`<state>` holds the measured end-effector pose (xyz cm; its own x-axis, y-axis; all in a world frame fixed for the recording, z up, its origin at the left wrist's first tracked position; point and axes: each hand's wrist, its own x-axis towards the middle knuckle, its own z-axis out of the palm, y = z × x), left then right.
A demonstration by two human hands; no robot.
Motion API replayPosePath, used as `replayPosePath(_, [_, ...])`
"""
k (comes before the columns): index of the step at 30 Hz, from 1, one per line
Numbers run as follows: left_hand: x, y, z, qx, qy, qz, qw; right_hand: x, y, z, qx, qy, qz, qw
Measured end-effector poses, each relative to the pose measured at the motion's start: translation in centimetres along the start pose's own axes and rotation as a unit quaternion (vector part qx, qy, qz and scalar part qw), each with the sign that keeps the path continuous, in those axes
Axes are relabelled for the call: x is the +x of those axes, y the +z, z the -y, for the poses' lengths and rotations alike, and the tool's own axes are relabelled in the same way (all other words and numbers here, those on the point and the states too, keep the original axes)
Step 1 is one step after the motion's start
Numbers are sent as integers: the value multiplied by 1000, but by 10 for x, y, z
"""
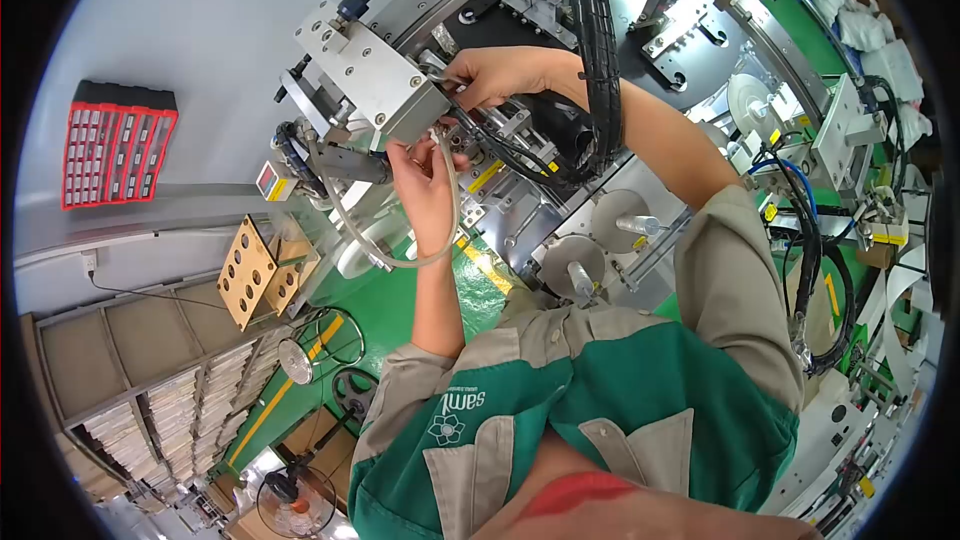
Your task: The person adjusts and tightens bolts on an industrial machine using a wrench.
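My left hand point(425, 180) is raised under the lower end of a silver metal block point(375, 80), its fingers closed around a small part that is too hidden to name. A clear flexible tube point(453, 200) hangs in a loop beside that hand, its upper end near the fingertips. My right hand point(490, 77) reaches in from the right, behind a thick black cable bundle point(598, 60). Its fingers are bent against the right side of the block, near thin black cables, and what they grip is hidden.
Machine plates and rails surround the hands. Two round discs point(572, 262) with clear spindles lie below. A red parts organizer point(120, 150) hangs on the left wall. A stool point(296, 361) and perforated board point(247, 271) stand lower left. More cables point(800, 280) hang at right.
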<state>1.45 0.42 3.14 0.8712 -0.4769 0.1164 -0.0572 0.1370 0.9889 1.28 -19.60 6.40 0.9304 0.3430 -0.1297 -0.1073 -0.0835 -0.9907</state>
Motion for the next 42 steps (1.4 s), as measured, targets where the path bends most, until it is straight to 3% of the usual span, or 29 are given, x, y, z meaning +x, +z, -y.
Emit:
replayPosePath(5, [-2,-7,6,78,-4,-6,997,-24,-20,5,-169,41,-22,985])
replayPosePath(9, [0,-5,6,73,4,0,997,-42,-23,7,-175,56,-20,983])
replayPosePath(13, [3,-10,17,154,46,3,987,-45,-24,7,-148,30,14,988])
replayPosePath(16, [5,0,21,106,62,-70,990,-40,-24,7,-165,44,27,985])
replayPosePath(24, [3,9,28,35,83,-132,987,-40,-23,5,-161,42,25,986])
replayPosePath(32, [3,6,32,-1,76,-128,989,-24,-22,23,-199,21,68,978])
replayPosePath(42, [3,8,22,20,76,-118,990,7,-29,37,-252,71,142,955])
